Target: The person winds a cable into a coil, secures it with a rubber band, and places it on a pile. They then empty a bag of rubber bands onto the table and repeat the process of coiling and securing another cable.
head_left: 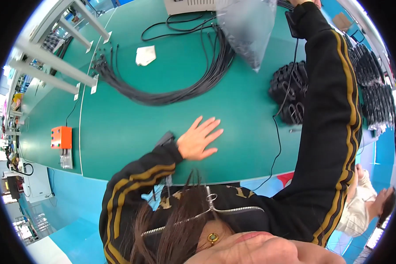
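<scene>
Your left hand (199, 140) lies on the smooth green table (141, 127), fingers spread wide. To its right, a thin black cord (279, 145) wiggles over the table and crosses in front of bumpy black coils (290, 83). Farther on, long, bendy dark wires (163, 97) curve like a smile around a small white scrap (145, 56). Past them, the clear, crinkly bag (246, 26) is near your right hand (303, 1). The edge cuts that hand off, so I can't tell its grip. Behind is a pale box (189, 6) with slots.
</scene>
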Motion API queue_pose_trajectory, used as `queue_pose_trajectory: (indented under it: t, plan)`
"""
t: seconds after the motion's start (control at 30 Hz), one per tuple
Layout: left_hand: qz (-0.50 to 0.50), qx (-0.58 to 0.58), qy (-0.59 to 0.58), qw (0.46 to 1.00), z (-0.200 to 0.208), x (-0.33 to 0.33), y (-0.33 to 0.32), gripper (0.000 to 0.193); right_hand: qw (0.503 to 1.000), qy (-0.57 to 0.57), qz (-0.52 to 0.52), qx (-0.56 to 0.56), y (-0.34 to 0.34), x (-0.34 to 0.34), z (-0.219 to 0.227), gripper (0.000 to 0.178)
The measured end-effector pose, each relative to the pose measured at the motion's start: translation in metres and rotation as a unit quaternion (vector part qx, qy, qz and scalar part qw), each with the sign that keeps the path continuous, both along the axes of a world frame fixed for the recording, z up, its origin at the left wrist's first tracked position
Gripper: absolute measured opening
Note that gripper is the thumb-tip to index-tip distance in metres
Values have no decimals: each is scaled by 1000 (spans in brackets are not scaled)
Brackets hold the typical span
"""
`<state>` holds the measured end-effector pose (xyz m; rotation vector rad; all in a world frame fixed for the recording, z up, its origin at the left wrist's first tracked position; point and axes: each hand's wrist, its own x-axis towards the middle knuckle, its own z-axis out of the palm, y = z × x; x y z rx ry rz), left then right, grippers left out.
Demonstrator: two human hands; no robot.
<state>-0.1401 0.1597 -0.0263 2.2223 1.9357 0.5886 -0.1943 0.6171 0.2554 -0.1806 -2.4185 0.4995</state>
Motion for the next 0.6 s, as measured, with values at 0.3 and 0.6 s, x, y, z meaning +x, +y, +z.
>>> queue_pose_trajectory:
  t: [0.3, 0.6]
  plan:
    - [252, 285, -104, 919, 58, -43, -65, 47, 963, 72, 164, -203, -249, 18, 53, 29]
    - [438, 107, -321, 833, 46, -85, -170, 100, 959, -52, 229, -157, -442, -16, 61, 35]
